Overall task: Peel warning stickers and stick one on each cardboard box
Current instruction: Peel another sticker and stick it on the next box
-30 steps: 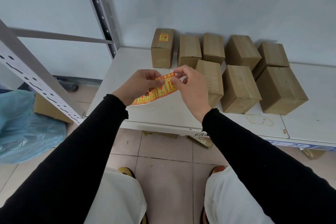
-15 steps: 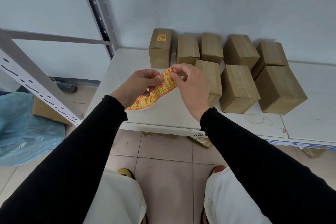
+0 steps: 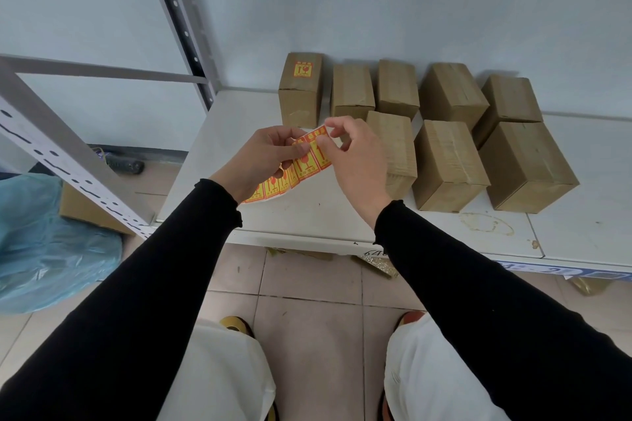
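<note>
From the head camera we see our left hand (image 3: 263,157) gripping a strip of red-and-yellow warning stickers (image 3: 301,164) above the front of the white worktop (image 3: 342,215). Our right hand (image 3: 352,154) pinches the strip's upper end between thumb and forefinger. Eight cardboard boxes (image 3: 448,161) stand in two rows by the wall; the far-left box (image 3: 301,89) carries a sticker (image 3: 303,69) on top. A blue plastic bag (image 3: 44,243) lies on the floor to the left.
</note>
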The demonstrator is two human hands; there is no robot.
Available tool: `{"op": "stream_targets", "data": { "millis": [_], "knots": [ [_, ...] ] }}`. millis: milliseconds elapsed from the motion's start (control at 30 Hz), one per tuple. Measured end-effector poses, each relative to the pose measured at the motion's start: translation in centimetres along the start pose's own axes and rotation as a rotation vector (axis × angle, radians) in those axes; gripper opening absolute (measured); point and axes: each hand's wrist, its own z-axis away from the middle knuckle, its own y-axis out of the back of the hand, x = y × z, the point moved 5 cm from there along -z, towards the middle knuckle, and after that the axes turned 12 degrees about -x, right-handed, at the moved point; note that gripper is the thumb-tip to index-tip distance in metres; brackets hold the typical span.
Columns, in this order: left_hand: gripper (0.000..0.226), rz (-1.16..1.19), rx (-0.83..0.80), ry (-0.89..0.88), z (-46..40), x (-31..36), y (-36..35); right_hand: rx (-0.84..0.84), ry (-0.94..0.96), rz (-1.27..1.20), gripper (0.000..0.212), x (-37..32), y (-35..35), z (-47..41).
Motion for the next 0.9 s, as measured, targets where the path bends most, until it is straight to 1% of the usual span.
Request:
{"op": "stream_targets", "data": {
  "millis": [100,233,400,567,733,900],
  "knots": [
    [0.017,-0.016,0.039,0.001,-0.01,0.1,0.34,-0.03,-0.037,-0.096,0.021,0.52,0.0,-0.09],
    [0.017,-0.074,0.082,0.004,-0.07,0.26,0.29,-0.043,-0.026,-0.128,0.01,0.27,-0.18,-0.05],
    [0.016,-0.096,0.122,-0.023,-0.17,0.63,0.17,-0.043,-0.007,-0.113,0.012,0.24,-0.41,-0.26],
    [0.018,-0.105,0.126,-0.022,-0.24,0.63,0.08,-0.046,0.009,-0.035,0.014,-0.03,-0.12,-0.04],
    [0.018,-0.095,0.121,-0.016,-0.23,0.7,-0.02,-0.007,-0.008,-0.122,0.009,-0.13,0.19,-0.03],
    [0.016,-0.15,0.127,0.0,-0.38,0.39,0.29,-0.027,0.033,-0.025,0.014,-0.2,0.29,0.0]
  ]
}}
